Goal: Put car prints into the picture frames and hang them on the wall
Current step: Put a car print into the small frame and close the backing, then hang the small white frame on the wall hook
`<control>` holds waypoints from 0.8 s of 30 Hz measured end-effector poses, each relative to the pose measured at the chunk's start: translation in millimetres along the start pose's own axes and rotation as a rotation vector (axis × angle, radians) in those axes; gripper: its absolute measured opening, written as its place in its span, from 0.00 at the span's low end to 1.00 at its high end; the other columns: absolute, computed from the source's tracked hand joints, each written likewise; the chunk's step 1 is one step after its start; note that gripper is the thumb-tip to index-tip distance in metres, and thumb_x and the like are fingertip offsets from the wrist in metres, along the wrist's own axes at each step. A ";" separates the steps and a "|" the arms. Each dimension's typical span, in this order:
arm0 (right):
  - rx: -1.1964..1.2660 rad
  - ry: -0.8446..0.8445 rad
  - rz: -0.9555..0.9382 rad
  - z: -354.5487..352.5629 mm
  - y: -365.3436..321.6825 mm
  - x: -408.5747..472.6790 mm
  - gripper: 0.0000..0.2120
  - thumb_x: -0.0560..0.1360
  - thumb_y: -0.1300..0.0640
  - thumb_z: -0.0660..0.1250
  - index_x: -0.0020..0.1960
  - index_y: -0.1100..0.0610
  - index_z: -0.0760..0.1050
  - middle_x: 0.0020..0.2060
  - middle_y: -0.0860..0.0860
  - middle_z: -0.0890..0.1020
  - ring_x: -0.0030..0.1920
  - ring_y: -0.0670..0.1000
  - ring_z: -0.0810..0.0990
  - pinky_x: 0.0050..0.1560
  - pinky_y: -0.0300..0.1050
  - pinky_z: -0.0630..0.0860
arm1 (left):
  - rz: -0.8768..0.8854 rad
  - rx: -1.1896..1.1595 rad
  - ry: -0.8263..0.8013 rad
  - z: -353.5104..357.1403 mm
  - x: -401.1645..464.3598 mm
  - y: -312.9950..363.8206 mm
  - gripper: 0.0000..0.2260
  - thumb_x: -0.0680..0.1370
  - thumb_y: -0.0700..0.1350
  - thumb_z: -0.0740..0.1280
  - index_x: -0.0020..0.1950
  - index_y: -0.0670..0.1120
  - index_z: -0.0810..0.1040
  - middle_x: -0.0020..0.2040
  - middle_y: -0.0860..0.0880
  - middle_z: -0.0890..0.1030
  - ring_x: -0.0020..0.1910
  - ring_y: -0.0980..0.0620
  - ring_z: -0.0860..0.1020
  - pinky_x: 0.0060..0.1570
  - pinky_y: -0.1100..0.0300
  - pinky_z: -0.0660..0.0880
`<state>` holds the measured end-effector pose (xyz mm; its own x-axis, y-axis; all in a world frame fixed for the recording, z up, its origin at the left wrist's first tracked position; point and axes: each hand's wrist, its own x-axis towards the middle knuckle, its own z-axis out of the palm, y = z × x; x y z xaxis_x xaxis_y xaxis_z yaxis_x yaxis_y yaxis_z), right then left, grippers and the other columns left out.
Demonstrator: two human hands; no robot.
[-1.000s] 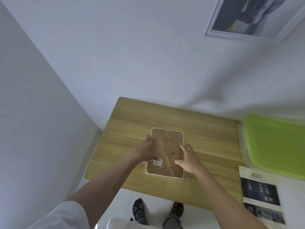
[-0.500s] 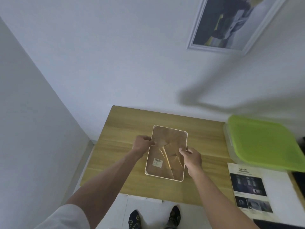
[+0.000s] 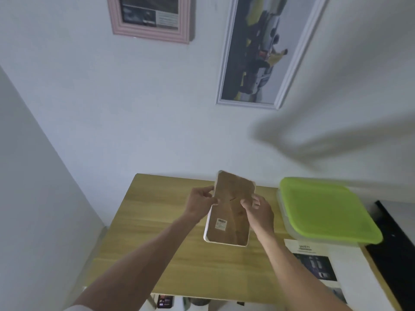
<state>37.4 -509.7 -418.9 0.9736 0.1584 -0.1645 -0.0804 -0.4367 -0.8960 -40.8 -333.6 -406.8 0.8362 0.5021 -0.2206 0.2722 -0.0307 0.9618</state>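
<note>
Green-lidded box (image 3: 323,212) beside hands (image 3: 231,205)

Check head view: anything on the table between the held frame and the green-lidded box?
Nothing: bare table wood between the frame and green-lidded box, apart from the right hand on the frame's edge.

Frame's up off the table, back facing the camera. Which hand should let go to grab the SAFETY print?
Right. The right hand grips the white frame on the side nearer the SAFETY print, which lies at the table's right end. The left hand sits on the far side and can keep its grip.
</note>
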 end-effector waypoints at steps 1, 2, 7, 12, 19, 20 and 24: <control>0.027 -0.014 -0.039 -7.0 -11.2 -0.5 0.22 0.76 0.48 0.70 0.67 0.54 0.74 0.61 0.48 0.79 0.60 0.48 0.78 0.61 0.44 0.74 | 0.045 0.020 0.027 12.0 -4.8 11.4 0.18 0.68 0.37 0.74 0.53 0.55 0.85 0.32 0.48 0.75 0.33 0.53 0.71 0.39 0.60 0.71; 0.058 -0.033 -0.074 -15.6 -22.1 -0.9 0.20 0.77 0.47 0.69 0.67 0.52 0.75 0.58 0.45 0.80 0.57 0.45 0.79 0.57 0.40 0.74 | 0.081 0.041 0.041 25.9 -10.7 22.8 0.17 0.68 0.40 0.73 0.52 0.58 0.84 0.32 0.49 0.76 0.32 0.53 0.73 0.38 0.59 0.72; 0.209 -0.088 -0.132 -81.7 -59.2 2.5 0.08 0.75 0.43 0.68 0.50 0.45 0.81 0.42 0.42 0.85 0.45 0.43 0.84 0.43 0.41 0.77 | 0.293 0.187 0.130 114.3 -46.8 66.6 0.09 0.73 0.59 0.68 0.40 0.56 0.81 0.34 0.54 0.73 0.31 0.55 0.74 0.33 0.58 0.72; 0.371 -0.065 -0.145 -167.2 -56.2 15.5 0.12 0.72 0.50 0.73 0.50 0.58 0.83 0.43 0.53 0.86 0.47 0.55 0.86 0.46 0.50 0.83 | 0.489 0.342 0.047 187.9 -70.8 98.2 0.24 0.73 0.40 0.68 0.59 0.68 0.72 0.41 0.53 0.72 0.40 0.51 0.76 0.38 0.51 0.76; 0.369 -0.004 -0.210 -259.1 -48.3 29.9 0.06 0.76 0.57 0.68 0.45 0.54 0.84 0.39 0.58 0.85 0.40 0.60 0.84 0.47 0.60 0.82 | 0.731 0.448 0.041 248.5 -80.7 130.8 0.16 0.75 0.53 0.72 0.62 0.60 0.78 0.52 0.58 0.79 0.47 0.60 0.77 0.47 0.58 0.76; 0.382 0.005 -0.207 -270.2 -48.8 33.7 0.06 0.76 0.57 0.68 0.45 0.54 0.84 0.39 0.56 0.85 0.40 0.59 0.83 0.47 0.58 0.81 | 0.760 0.454 0.081 250.8 -76.3 136.5 0.15 0.76 0.53 0.71 0.63 0.59 0.78 0.55 0.58 0.78 0.49 0.61 0.77 0.47 0.57 0.77; 0.392 0.055 -0.221 -306.3 -58.3 55.1 0.05 0.78 0.55 0.70 0.48 0.50 0.84 0.40 0.50 0.84 0.43 0.54 0.81 0.50 0.56 0.78 | 0.778 0.553 0.243 245.6 -45.8 177.5 0.25 0.79 0.53 0.67 0.74 0.52 0.68 0.68 0.50 0.69 0.61 0.50 0.75 0.54 0.52 0.78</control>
<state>161.2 -746.8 -249.4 0.9855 0.1585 0.0613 0.0665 -0.0279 -0.9974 86.1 -574.3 -265.9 0.7730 0.3321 0.5405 -0.0765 -0.7970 0.5991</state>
